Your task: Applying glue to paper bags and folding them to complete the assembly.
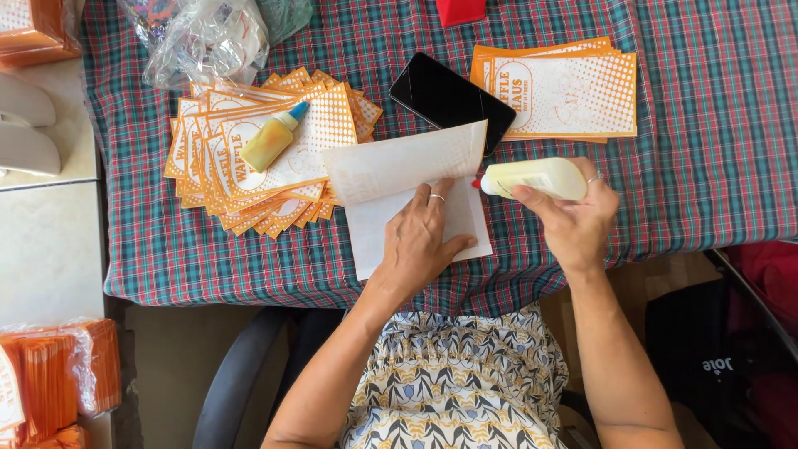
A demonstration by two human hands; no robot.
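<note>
Seated at a worktop (682,183) covered with a red and green checked cloth. Left hand (424,237) spread open and flat, palm down, pressing on the near half of a white paper sheet (374,241), nothing gripped; far flap of this sheet folded up and standing a little. Right hand (573,220) closed around a pale yellow plastic glue bottle (536,177), held lying sideways, red nozzle touching or nearly touching the right edge of the sheet, just beside the left fingertips. By judgement, gluing of the side edge now in hand; next move asking for a steady line of glue along that edge, light squeeze, sheet kept from sliding. Left of the sheet, a fanned pile of orange and white printed paper sheets (249,166), with a second small yellow bottle with blue cap (274,137) lying on top. Far from the hands, a black flat phone (449,96), and right of it a neat stack of the same printed sheets (565,91). Clear plastic bag (204,37) at the far left, contents hard to make out. Red thing (460,10) cut off at the far edge, not possible to identify. Glue on the paper not visible; exact contact of nozzle unclear.
</note>
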